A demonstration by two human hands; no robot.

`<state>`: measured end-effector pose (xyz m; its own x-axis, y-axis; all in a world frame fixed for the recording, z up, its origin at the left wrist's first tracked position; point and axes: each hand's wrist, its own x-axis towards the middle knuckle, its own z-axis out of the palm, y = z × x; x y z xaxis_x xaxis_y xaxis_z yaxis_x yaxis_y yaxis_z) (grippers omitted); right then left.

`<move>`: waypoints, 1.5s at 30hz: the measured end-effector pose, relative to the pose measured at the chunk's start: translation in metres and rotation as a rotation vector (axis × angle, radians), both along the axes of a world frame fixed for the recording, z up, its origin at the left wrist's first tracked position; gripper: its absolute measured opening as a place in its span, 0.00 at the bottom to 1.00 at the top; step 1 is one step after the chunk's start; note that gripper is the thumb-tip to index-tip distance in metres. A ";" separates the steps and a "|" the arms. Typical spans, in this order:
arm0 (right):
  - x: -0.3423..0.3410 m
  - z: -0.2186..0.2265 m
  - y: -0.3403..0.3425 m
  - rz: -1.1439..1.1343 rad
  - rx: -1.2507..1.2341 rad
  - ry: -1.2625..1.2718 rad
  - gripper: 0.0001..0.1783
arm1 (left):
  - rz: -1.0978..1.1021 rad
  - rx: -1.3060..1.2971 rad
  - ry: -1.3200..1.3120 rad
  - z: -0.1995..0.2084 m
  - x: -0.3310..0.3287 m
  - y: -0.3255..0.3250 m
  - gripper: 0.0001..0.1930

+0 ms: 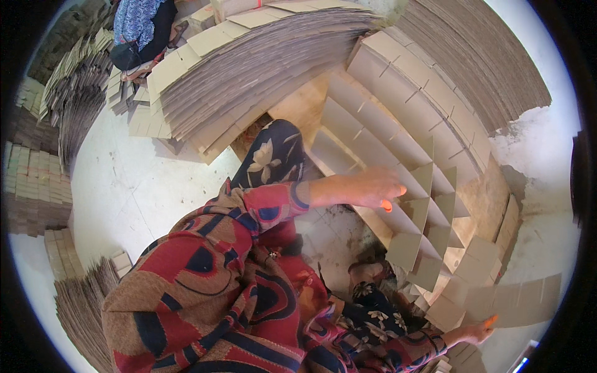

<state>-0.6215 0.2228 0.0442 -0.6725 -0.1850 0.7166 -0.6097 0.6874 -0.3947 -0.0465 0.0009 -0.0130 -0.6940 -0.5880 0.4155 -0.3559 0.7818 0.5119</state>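
Note:
My left hand [367, 188] reaches over a partly assembled cardboard divider grid [367, 146], its fingers curled at the top edge of a long upright strip. Short crosspieces [404, 250] stand slotted across the long strips at the near right end of the grid. Low at the right, my right hand [474, 333] is closed on the edge of a flat slotted cardboard strip [519, 303], thumb on its near side. Part of that hand's grip is hidden behind the palm. Loose cardboard pieces [446, 313] lie beside it.
Long slotted strips [416, 93] stand stacked behind the grid on a wooden board [488, 208]. A long row of cardboard sheets [261, 68] curves across the back. More stacks [37, 177] line the left. Another person [140, 28] sits at the upper left.

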 end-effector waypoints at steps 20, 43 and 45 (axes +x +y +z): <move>0.383 0.064 -0.132 1.209 0.184 -0.801 0.36 | 0.075 -0.115 -0.009 -0.018 0.034 -0.011 0.06; 0.406 0.043 -0.177 1.291 0.505 -0.555 0.35 | 0.076 -0.034 -0.042 -0.013 0.031 -0.013 0.02; 0.402 0.037 -0.179 1.394 0.364 -0.526 0.34 | 0.102 -0.024 -0.039 -0.015 0.030 -0.014 0.03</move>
<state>-0.2199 0.0438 0.0810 0.0247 -0.9708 0.2386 -0.6804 -0.1912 -0.7074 -0.0164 -0.0128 -0.0281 -0.6472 -0.6463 0.4042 -0.4531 0.7526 0.4778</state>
